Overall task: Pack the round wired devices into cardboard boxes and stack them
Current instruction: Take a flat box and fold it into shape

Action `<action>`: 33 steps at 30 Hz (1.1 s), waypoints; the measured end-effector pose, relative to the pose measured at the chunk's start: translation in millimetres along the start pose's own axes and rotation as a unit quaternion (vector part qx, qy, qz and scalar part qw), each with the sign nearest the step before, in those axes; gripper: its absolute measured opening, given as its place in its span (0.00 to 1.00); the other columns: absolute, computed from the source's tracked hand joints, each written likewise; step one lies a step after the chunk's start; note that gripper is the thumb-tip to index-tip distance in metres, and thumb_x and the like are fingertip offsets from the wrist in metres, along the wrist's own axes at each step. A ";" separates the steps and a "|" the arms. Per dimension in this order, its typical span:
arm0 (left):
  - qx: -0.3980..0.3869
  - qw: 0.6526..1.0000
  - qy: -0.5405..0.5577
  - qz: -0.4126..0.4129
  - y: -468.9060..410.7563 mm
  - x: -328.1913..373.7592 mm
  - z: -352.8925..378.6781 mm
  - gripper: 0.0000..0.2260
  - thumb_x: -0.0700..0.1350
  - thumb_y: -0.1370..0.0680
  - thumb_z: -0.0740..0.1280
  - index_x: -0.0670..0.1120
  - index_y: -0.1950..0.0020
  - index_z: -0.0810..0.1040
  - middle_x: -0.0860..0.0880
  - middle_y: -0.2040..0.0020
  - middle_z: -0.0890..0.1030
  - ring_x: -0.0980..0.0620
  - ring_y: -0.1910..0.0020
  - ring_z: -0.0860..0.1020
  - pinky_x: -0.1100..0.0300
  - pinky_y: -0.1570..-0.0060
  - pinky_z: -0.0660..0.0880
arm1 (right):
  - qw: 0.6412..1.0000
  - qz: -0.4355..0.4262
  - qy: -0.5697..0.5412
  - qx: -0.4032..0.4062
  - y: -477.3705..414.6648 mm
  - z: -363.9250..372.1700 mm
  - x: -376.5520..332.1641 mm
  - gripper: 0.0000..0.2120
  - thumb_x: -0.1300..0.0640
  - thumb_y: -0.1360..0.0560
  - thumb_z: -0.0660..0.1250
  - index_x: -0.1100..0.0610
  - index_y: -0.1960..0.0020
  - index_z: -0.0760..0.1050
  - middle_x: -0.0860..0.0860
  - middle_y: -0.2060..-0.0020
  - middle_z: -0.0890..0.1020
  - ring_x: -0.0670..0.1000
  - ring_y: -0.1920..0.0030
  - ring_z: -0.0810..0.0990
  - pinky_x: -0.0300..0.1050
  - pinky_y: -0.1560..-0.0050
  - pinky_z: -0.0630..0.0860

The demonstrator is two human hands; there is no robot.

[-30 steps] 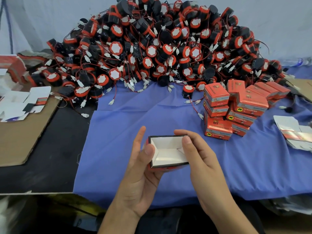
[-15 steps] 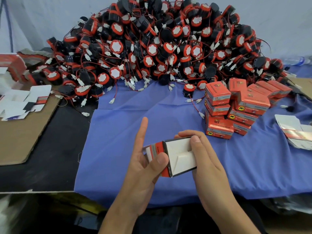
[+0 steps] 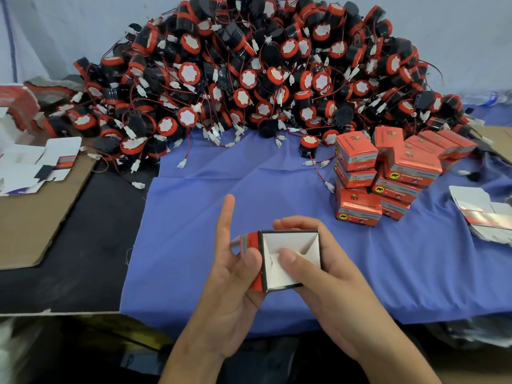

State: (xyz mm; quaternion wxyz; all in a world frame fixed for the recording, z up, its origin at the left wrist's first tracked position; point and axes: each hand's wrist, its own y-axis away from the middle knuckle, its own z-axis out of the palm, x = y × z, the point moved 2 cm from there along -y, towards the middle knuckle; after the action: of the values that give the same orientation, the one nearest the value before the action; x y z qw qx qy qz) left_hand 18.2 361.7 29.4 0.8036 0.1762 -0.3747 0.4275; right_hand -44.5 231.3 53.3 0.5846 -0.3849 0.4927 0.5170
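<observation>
The left hand [image 3: 232,275] is gripping the cardboard box [image 3: 293,242] by its red left wall, index finger extended. The right hand [image 3: 332,278] is wrapping the far wall, thumb now pressing inside rather than on the rim. The box is hanging above the near blue cloth [image 3: 249,184].

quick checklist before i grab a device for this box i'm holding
1. The box is open toward the camera: ok.
2. Interior empty: ok, only the right thumb is inside.
3. Bottom flaps locked: cannot tell.
4. A hand free: not ok, left hand and right hand both hold the box.
5. A single device lies apart from the pile on the blue cloth: ok.
</observation>
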 end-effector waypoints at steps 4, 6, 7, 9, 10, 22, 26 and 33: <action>-0.035 0.999 -0.026 -0.023 -0.1 3.6 -2.4 0.39 0.57 0.32 0.82 0.68 0.25 0.69 0.43 0.43 0.81 0.42 0.38 0.81 0.53 0.43 0.80 | 1.000 -0.010 -0.006 0.013 0.2 -0.9 -0.5 0.20 0.57 0.25 0.72 0.51 0.34 0.76 0.63 0.41 0.82 0.66 0.39 0.80 0.64 0.33 0.75; -0.053 0.998 -0.037 -0.026 0.9 4.9 -4.0 0.38 0.57 0.32 0.82 0.66 0.25 0.69 0.43 0.41 0.81 0.41 0.36 0.81 0.54 0.42 0.80 | 1.000 -0.015 0.003 0.013 -0.1 0.7 -2.0 0.19 0.57 0.24 0.72 0.49 0.34 0.76 0.62 0.41 0.83 0.62 0.41 0.82 0.60 0.35 0.76; -0.055 0.997 -0.039 -0.023 1.0 5.2 -5.0 0.40 0.56 0.33 0.83 0.66 0.25 0.69 0.43 0.41 0.82 0.41 0.37 0.81 0.53 0.42 0.80 | 1.000 -0.015 0.011 0.008 -0.2 2.0 -2.5 0.19 0.56 0.24 0.72 0.49 0.34 0.76 0.62 0.41 0.83 0.61 0.40 0.82 0.61 0.34 0.75; -0.049 0.998 -0.035 -0.014 0.3 6.4 -6.5 0.44 0.53 0.37 0.86 0.66 0.26 0.70 0.42 0.44 0.80 0.41 0.41 0.81 0.51 0.42 0.80 | 0.999 -0.010 0.031 0.002 0.5 3.6 -2.3 0.20 0.49 0.23 0.72 0.47 0.33 0.75 0.63 0.41 0.81 0.59 0.41 0.81 0.65 0.30 0.72; -0.044 0.999 -0.030 -0.010 -0.1 6.9 -7.3 0.44 0.52 0.39 0.87 0.66 0.26 0.71 0.42 0.45 0.79 0.41 0.43 0.80 0.51 0.43 0.81 | 0.999 -0.006 0.042 -0.002 0.7 3.7 -1.9 0.21 0.45 0.24 0.71 0.45 0.32 0.74 0.62 0.40 0.81 0.59 0.40 0.80 0.66 0.29 0.71; -0.045 0.998 -0.030 -0.010 1.4 8.7 -16.6 0.49 0.53 0.36 0.86 0.71 0.23 0.61 0.39 0.39 0.79 0.41 0.39 0.80 0.50 0.42 0.80 | 0.999 -0.021 0.009 -0.036 5.6 -1.7 -5.7 0.23 0.53 0.29 0.75 0.47 0.35 0.77 0.49 0.36 0.81 0.50 0.35 0.78 0.52 0.33 0.74; -0.024 0.989 -0.146 -0.001 -2.3 16.5 -29.9 0.56 0.53 0.43 0.88 0.74 0.25 0.59 0.40 0.38 0.83 0.43 0.39 0.81 0.50 0.40 0.80 | 0.996 -0.080 0.013 0.040 4.1 -5.5 -12.8 0.23 0.41 0.36 0.81 0.46 0.45 0.82 0.37 0.30 0.76 0.43 0.21 0.62 0.50 0.28 0.68; -0.084 0.950 -0.300 0.031 -2.9 29.4 -41.7 0.52 0.42 0.33 0.84 0.70 0.22 0.57 0.49 0.37 0.80 0.43 0.33 0.77 0.54 0.35 0.77 | 0.997 -0.056 -0.042 0.024 -2.4 -16.3 -9.1 0.33 0.56 0.31 0.76 0.42 0.28 0.73 0.49 0.33 0.81 0.54 0.31 0.78 0.51 0.37 0.79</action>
State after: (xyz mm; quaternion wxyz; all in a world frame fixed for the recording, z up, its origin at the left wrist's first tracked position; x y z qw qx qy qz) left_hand 49.8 401.5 24.2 0.6521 0.2167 -0.6384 0.3469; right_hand -44.9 213.2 58.5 0.6419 -0.3758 0.4578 0.4870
